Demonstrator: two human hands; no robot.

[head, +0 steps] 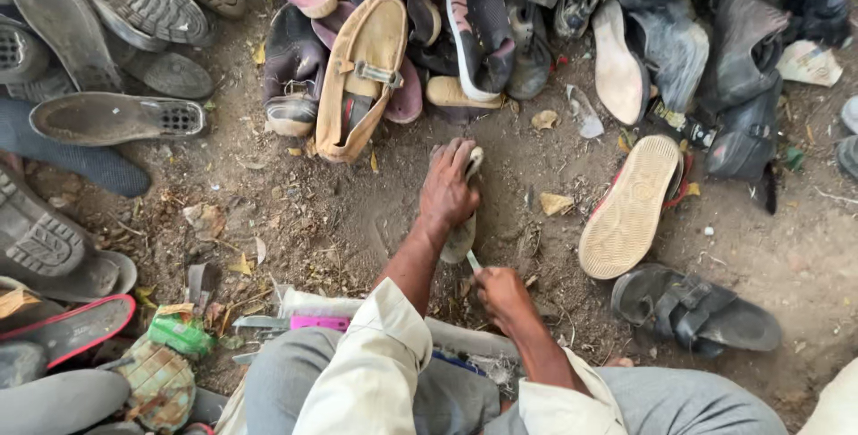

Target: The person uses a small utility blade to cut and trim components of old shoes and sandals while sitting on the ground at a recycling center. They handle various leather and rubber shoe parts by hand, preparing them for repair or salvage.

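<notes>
My left hand (pixel 450 186) presses down on the top of a pale, worn shoe sole (pixel 463 231) that stands on edge on the dirt ground. My right hand (pixel 502 295) grips a small tool with a light, thin blade (pixel 473 261) whose tip touches the lower end of that sole. Both forearms come out of rolled cream sleeves, and my grey-trousered knees are at the bottom of the view.
Heaps of old shoes ring the dirt patch: a tan loafer (pixel 364 73), a black-and-white sneaker (pixel 478 24), a cream-soled shoe (pixel 630 207) upside down, a black sandal (pixel 695 308), and grey soles (pixel 116 118) at left. A pink tool (pixel 319 322) and green scrap (pixel 181 335) lie near my knees.
</notes>
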